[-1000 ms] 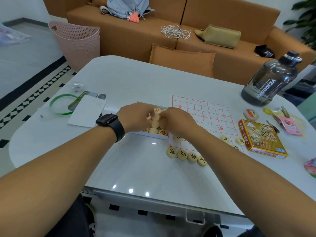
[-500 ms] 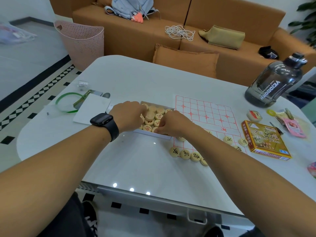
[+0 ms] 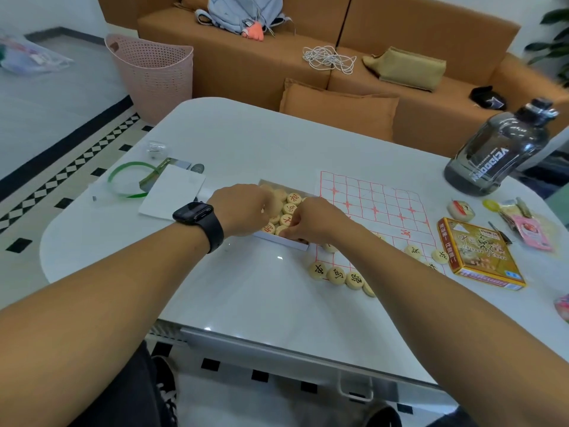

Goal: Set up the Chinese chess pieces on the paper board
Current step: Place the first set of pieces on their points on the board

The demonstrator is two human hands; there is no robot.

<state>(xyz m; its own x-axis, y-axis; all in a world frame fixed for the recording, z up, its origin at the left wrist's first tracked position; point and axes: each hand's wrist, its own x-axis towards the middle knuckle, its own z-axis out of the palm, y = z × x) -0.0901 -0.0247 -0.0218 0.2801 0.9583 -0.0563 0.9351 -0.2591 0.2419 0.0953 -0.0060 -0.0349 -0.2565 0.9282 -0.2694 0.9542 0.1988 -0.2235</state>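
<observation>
Pieces (image 3: 286, 211) are sorted in the tray (image 3: 284, 240) beside the paper board (image 3: 374, 208) by both hands (left hand (image 3: 243, 209), right hand (image 3: 314, 221); either grip's hold cannot be told).

The left hand (image 3: 243, 209) and right hand (image 3: 314, 221) are hiding their fingertips and part of the tray of pieces (image 3: 284, 238); the right forearm is covering the paper board (image 3: 374, 200)'s lower-centre corner.
</observation>
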